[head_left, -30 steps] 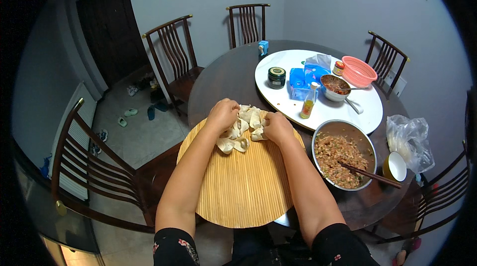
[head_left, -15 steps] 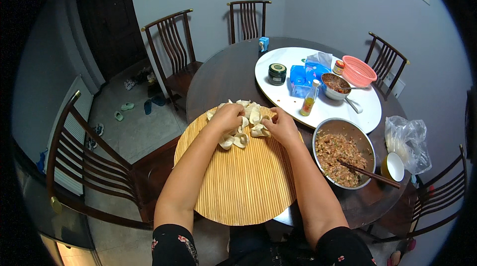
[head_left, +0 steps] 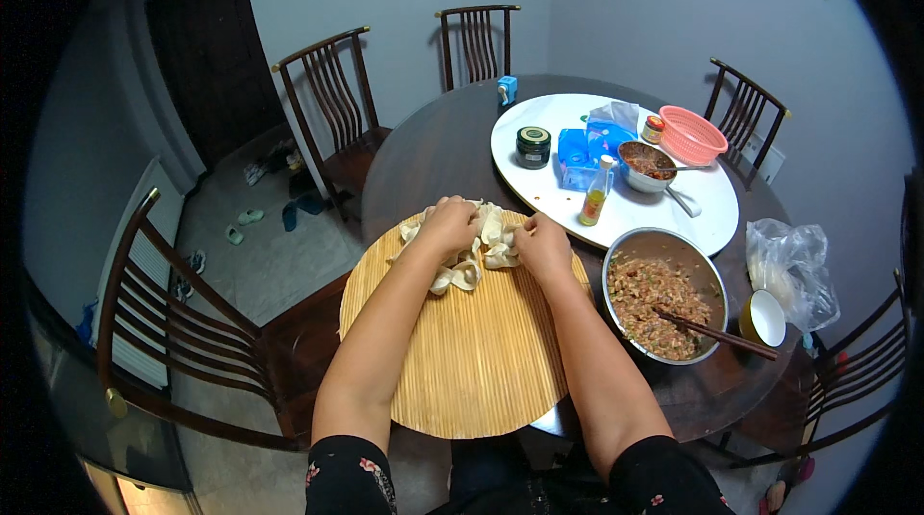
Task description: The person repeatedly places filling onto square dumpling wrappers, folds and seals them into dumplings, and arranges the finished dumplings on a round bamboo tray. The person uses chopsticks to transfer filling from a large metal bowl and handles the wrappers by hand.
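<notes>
Now then, both hands are in among the dumplings [head_left: 493, 226], and placing or adjusting them looks to be the step in hand. They are pale, folded pieces bunched toward the far edge of the round wooden board [head_left: 481, 351], which covers the near-left edge of the dark bench [head_left: 433, 159]; its nearer stretch lies bare!

Left hand [head_left: 450, 224] is right over the cluster, dumplings showing either side, fingers bent downward. Its fingertips are hidden behind the knuckles, so how wide that grip stands, or whether it has hold of anything, I cannot tell. Over at the cluster's right side, the right hand [head_left: 545, 245] has its fingers curled in beside the outermost pieces, apparently touching; a firm pinch or just a nudge? Cannot be told from this angle.

What does the next move call for? A light touch, I'd judge: soft-looking dough, packed tight, so any shift wants fingertips on one piece without creasing or dragging its neighbours. And beyond the board's right edge, the metal bowl [head_left: 664, 247] of filling [head_left: 654, 298], chopsticks [head_left: 722, 336] leaning out over its rim toward the bench's right edge: the right forearm wants to stay clear of that.
</notes>
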Tool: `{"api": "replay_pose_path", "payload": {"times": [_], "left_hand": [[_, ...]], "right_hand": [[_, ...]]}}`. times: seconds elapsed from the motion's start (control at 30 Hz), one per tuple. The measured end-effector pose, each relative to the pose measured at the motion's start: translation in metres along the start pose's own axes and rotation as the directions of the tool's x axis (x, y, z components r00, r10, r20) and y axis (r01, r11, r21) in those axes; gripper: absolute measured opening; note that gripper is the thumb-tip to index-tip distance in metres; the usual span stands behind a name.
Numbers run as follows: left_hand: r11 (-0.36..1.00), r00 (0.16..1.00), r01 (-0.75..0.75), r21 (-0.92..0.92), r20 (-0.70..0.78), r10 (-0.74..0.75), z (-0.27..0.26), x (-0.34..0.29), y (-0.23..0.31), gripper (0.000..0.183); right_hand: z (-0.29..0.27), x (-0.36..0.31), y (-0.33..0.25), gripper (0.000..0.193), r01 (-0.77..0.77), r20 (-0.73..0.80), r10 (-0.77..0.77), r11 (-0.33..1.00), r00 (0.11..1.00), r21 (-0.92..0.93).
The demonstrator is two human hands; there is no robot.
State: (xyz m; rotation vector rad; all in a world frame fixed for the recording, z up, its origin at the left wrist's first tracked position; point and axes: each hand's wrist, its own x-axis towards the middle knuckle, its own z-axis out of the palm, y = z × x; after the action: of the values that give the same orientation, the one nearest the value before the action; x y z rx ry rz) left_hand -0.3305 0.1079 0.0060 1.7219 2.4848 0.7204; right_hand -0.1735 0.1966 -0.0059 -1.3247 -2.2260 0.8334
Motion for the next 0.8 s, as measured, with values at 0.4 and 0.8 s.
{"api": "replay_pose_path", "payload": {"times": [0.4,0.8], "left_hand": [[0.989,0.971,-0.109,-0.098,-0.223,0.085,0.024,0.009,-0.013,0.020],[0.888,0.892,-0.333,-0.316,-0.410,0.189,-0.053,-0.080,0.072,0.018]], "right_hand": [[-0.035,-0.087,-0.025,0.021,0.320,-0.063,-0.314,0.931,0.947,0.177],[-0.364,-0.203,0.146,0.023,0.289,-0.155,-0.271,0.951,0.950,0.109]]}}
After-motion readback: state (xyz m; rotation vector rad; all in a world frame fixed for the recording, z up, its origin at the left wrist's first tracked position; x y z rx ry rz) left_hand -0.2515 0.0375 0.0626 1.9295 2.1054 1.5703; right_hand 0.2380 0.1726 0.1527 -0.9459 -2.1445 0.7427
